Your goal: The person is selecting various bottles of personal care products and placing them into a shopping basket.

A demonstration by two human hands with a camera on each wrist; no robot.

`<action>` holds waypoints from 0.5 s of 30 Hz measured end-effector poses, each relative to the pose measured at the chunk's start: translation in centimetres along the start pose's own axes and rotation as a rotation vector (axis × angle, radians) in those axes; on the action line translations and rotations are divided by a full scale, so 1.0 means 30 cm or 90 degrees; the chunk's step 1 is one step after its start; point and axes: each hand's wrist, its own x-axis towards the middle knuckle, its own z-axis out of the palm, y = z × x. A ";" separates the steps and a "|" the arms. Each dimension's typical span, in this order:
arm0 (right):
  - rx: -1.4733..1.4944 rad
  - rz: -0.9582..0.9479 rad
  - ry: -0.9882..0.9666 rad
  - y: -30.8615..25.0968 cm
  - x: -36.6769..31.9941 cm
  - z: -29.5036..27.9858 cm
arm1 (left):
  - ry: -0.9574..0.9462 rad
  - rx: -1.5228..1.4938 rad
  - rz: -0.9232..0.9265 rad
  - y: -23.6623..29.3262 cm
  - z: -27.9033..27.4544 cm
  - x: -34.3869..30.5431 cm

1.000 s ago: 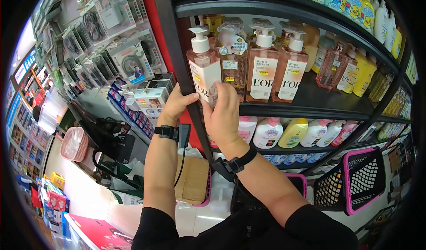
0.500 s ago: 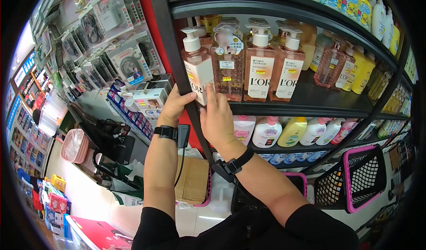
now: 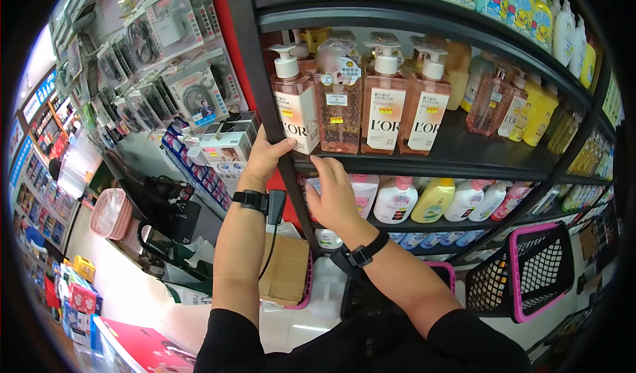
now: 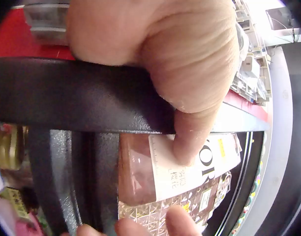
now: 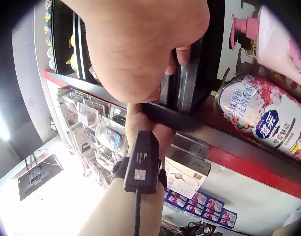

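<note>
In the head view my left hand [image 3: 268, 158] lies around the black shelf post [image 3: 289, 181], its fingers hidden behind it. The thumb crosses the post, its tip on the white label of a pink pump bottle [image 3: 298, 105], as the left wrist view also shows. This bottle stands upright at the shelf's left end, beside a textured pink bottle [image 3: 339, 118]. Just under the pump bottle, my right hand [image 3: 333, 191] is at the shelf's front edge [image 3: 397, 164], holding nothing, its fingers loosely extended and index fingertip right at the edge.
Two matching pump bottles [image 3: 384, 101] stand to the right, with more bottles farther along. Lotion bottles [image 3: 396, 201] line the shelf below. Packaged cables [image 3: 199, 98] hang left of the post. A black basket with a pink rim [image 3: 520, 273] and a cardboard box [image 3: 285, 267] are below.
The pump bottle went left toward the post, then its label turned more to the front. My right hand has let go of it and dropped to the shelf edge. My left hand stayed at the post.
</note>
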 end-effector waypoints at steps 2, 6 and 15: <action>0.025 0.001 0.025 -0.007 -0.001 -0.056 | 0.028 0.014 0.027 0.004 0.021 -0.003; -0.076 -0.112 0.084 -0.002 0.083 -0.187 | 0.066 0.074 0.021 0.010 0.038 -0.010; -0.304 -0.390 0.069 -0.158 0.516 -0.448 | 0.018 0.082 0.036 0.002 0.026 -0.003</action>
